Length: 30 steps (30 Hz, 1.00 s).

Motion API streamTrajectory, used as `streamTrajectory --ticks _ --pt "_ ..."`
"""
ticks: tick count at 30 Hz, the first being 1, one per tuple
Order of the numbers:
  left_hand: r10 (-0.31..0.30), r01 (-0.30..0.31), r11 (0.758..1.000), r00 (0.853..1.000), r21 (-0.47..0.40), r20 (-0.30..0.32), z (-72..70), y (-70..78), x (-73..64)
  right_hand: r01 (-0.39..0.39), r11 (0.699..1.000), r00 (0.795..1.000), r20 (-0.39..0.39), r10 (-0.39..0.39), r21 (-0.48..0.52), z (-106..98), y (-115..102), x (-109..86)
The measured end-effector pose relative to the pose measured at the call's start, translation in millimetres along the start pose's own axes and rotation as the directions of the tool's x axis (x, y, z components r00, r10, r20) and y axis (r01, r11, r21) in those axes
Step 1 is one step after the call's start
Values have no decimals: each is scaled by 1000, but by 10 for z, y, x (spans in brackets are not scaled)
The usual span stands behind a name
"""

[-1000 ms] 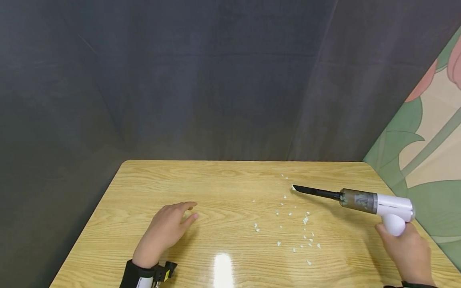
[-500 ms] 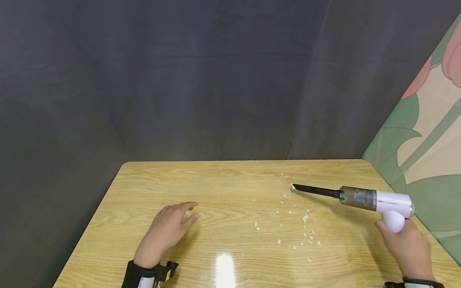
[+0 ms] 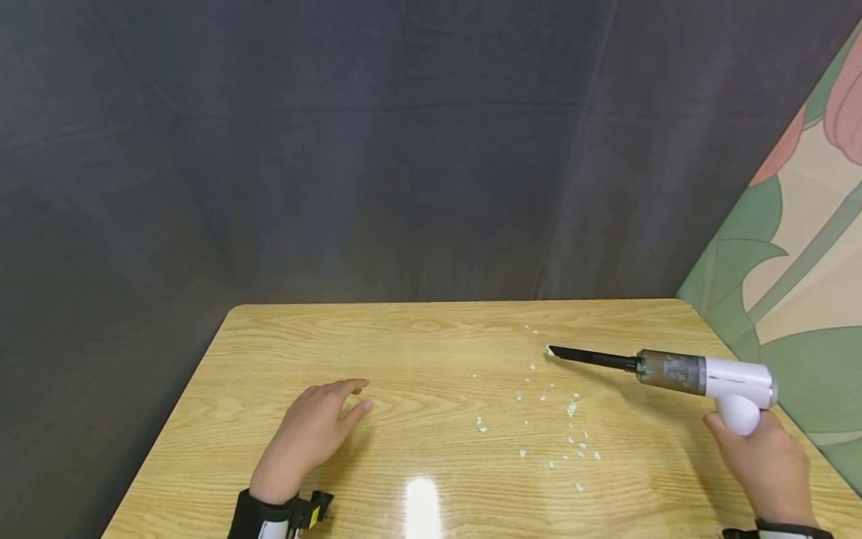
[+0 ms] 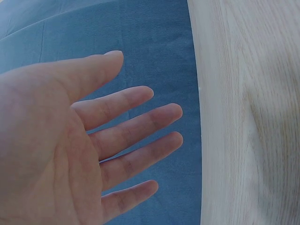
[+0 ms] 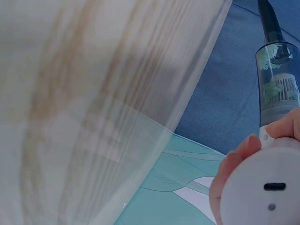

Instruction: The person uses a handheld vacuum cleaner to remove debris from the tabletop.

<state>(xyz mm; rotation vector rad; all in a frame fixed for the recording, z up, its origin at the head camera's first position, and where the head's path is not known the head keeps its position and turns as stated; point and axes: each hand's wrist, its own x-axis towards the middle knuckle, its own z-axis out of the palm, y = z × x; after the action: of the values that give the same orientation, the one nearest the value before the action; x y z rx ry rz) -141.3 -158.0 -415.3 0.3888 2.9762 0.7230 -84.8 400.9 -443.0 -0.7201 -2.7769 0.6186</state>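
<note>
My right hand (image 3: 768,457) grips the handle of a white handheld vacuum cleaner (image 3: 739,380) at the right of the table. Its black nozzle (image 3: 592,357) points left, with the tip at a small pale scrap (image 3: 550,350). In the right wrist view, fingers curl round the handle, and greenish scraps (image 5: 271,93) show inside the clear dust cup (image 5: 263,75). Several more pale scraps (image 3: 571,409) lie scattered on the wood to the left of the vacuum. Over the table's left part hovers my left hand (image 3: 313,423), holding nothing; its fingers are spread and relaxed in the left wrist view.
The wood-grain table (image 3: 404,352) has rounded far corners. A dark curtain (image 3: 404,165) hangs behind it and along the left. Flower-patterned cloth (image 3: 808,299) borders the right edge. A bright light reflection (image 3: 422,509) shows near the front.
The head view has shifted slightly. The vacuum's tip stays at the same scrap near the far side, and both hands keep nearly the same positions.
</note>
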Motion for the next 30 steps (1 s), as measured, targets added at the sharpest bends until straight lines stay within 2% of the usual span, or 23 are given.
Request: streamTrajectory --ticks 15,30 --pt "-5 5 1000 1000 10 -3 -4 -4 9 -1 1000 1000 25 1 -2 -13 11 -3" --pt "3 -3 1000 1000 4 6 -15 -10 6 0 1000 1000 11 0 -3 -6 65 4"
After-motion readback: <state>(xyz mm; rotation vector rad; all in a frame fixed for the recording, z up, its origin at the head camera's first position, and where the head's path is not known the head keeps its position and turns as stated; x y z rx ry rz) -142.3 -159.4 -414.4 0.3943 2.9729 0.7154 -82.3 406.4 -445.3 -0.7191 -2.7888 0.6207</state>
